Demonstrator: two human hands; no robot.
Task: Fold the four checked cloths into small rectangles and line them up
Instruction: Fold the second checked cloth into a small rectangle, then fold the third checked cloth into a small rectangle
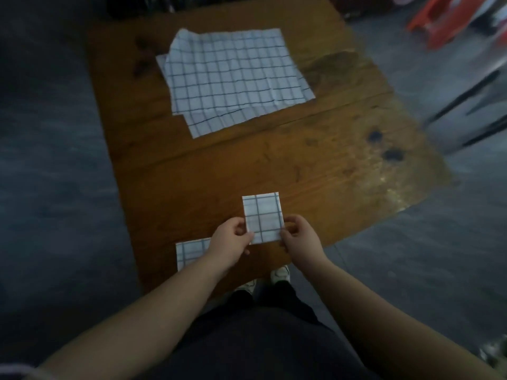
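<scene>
**Two cloths folded, two left to go**

From my seat at the remote feed, I read this as about the halfway mark. The left hand [233, 237] and the right hand [297, 237] both pinch the same small folded cloth [263, 218]. Each takes a lower corner between thumb and curled fingers, left hand on the left corner and right hand on the right. That rectangle sits over the near part of the wooden table [329, 160], close to its front edge. I cannot tell whether it rests flat on the wood or hangs just above it.

A second folded cloth [190, 252] lies at the table's near edge, toward its left corner, partly hidden behind the left wrist. The two rectangles are near each other but apart, and they do not yet stand in an even row.

At the far end of the table lies a flat pile of open cloths [233, 75], one skewed on top of another. I count two layers from the edges that peek out (a third hidden beneath is possible, though the task's count of four argues against it).

So my judgement is that two are folded, and the one in hand needs setting beside its neighbour. The far pile has not been folded, and the final line-up of all four remains to be done.
</scene>
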